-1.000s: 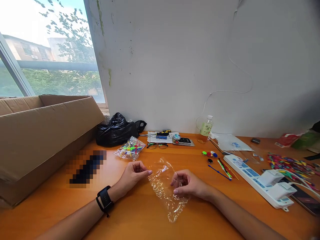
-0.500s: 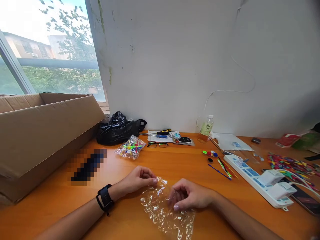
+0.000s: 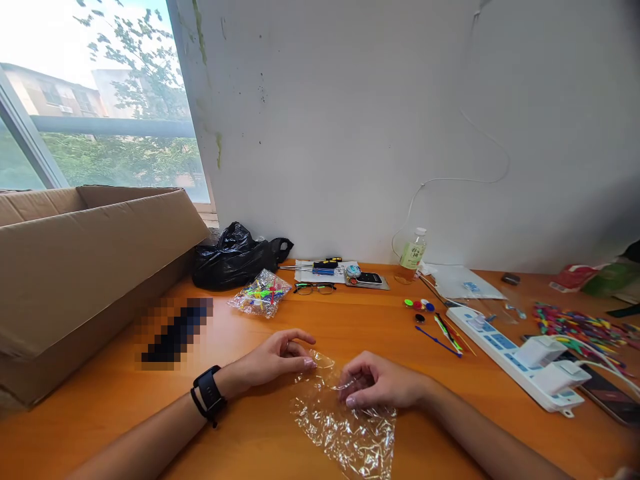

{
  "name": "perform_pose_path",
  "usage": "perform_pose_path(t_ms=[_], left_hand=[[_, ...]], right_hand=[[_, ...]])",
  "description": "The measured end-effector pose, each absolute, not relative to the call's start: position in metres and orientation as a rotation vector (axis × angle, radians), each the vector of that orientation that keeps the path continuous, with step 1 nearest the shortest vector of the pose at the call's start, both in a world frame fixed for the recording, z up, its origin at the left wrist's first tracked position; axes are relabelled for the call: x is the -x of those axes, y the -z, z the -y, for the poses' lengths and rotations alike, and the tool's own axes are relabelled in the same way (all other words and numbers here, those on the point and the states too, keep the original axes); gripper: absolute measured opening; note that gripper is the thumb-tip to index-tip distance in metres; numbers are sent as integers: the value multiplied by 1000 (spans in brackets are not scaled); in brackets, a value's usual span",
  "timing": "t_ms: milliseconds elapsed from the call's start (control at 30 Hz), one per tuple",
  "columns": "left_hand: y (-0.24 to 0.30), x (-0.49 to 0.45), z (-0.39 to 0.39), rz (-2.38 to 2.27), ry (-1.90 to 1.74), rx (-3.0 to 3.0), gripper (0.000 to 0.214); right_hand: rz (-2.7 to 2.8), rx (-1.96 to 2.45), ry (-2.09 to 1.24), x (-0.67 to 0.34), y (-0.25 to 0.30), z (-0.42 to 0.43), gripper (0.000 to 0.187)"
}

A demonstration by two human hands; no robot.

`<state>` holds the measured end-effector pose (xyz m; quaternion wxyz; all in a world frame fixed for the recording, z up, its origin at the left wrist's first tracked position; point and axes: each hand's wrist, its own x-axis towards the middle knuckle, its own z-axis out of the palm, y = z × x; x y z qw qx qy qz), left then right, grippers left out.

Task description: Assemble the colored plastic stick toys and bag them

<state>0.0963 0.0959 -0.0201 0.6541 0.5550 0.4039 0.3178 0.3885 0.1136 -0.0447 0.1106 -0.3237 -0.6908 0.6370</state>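
A crinkled clear plastic bag (image 3: 350, 433) lies flat on the orange table (image 3: 280, 453) in front of me. My left hand (image 3: 275, 360), with a black watch on its wrist, pinches the bag's upper left edge with fingers curled. My right hand (image 3: 380, 383) has its fingers closed on the bag's upper right edge, resting on the plastic. Both hands sit close together at the bag's top end.
A big open cardboard box (image 3: 85, 267) fills the left. Behind are a black plastic bag (image 3: 235, 257), a clear bag of coloured pieces (image 3: 260, 293), glasses (image 3: 314, 288), a bottle (image 3: 412, 255). A white power strip (image 3: 520, 360), coloured sticks (image 3: 443, 333) and a colourful pile (image 3: 580, 327) lie right.
The bag, held up and hanging between my hands a second ago, has come down flat on the table. Both hands moved lower and slightly right with it.
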Motion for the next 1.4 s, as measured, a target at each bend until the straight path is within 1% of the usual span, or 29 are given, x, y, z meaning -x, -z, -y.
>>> perform_pose_path(t_ms=[67,167,233,300,500,633,700,833,933,1200,1267,1367,1400], left_hand=[[25,-96,-98,-940,-738,-1250,57],[34,-97,-98,-881,-787,-1225,53],[40,-101,-95,-813,-803,-1221,51],[43,-107,-90,-760,-787,-1252,52],[40,-118,-80,-721,-742,-1388,54],[39,-116,-83,-739,-740,-1383,55],[39,-113,-86,-806,-719,-1375,51],[36,-109,-90,-941,-684,-1369,37],[30,-108,-91,-975,-677,-1343,32],[23,-107,-89,-975,-653,-1268,38],[24,-106,-90,-963,-647,-1274,37],[25,-105,-92,-967,-632,-1302,36],[25,-105,-92,-970,-630,-1312,35]], right_hand=[[2063,956,-1837,-389,44,-113,42],[2061,981,-1821,-388,45,-111,47],[1967,1019,-1793,-385,47,-110,53],[1857,1056,-1741,-379,52,-109,54],[1877,1000,-1539,-360,65,-100,44],[1821,965,-1404,-355,64,-98,43],[1768,954,-1363,-356,63,-101,44],[1689,964,-1320,-358,63,-107,43],[1680,960,-1299,-359,63,-108,41],[1631,968,-1266,-360,55,-100,38],[1653,971,-1253,-361,54,-99,37],[1670,962,-1226,-361,53,-99,32],[1685,960,-1215,-361,54,-99,34]])
